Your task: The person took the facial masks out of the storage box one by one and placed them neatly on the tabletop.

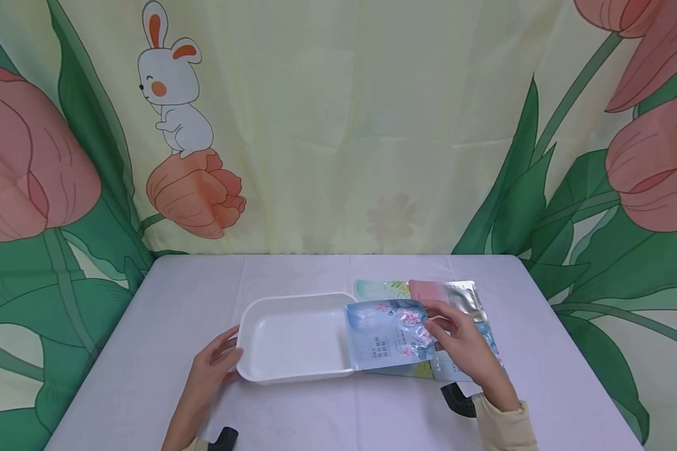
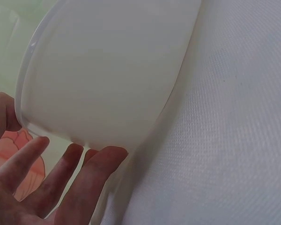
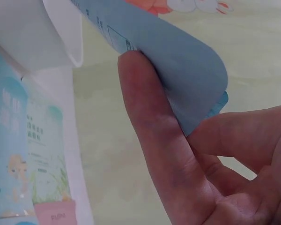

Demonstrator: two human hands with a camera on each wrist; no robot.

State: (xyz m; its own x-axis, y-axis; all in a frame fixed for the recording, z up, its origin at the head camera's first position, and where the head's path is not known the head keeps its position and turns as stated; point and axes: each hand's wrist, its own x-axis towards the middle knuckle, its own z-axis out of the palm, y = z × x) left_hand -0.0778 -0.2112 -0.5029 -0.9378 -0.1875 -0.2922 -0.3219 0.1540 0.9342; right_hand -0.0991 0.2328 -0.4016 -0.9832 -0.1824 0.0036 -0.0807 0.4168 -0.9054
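Note:
A white shallow tray [image 1: 293,338] sits on the table, tilted nowhere that I can see. My left hand [image 1: 217,360] grips its left end; the left wrist view has the thumb at the rim and the fingertips [image 2: 110,154] against the outer wall. Between the thumb and fingers of my right hand [image 1: 465,344] is the right end of a blue floral sachet [image 1: 386,335]. The sachet's left end reaches over the tray's right rim. In the right wrist view, the index finger [image 3: 147,103] lies along the underside of the bent sachet [image 3: 187,65].
Several more flat sachets lie right of the tray, partly behind the held one: a green one [image 1: 379,289], a pink and silver one [image 1: 440,293], and a blue one [image 1: 448,366]. A printed curtain [image 1: 338,156] hangs behind the white-covered table [image 1: 293,419].

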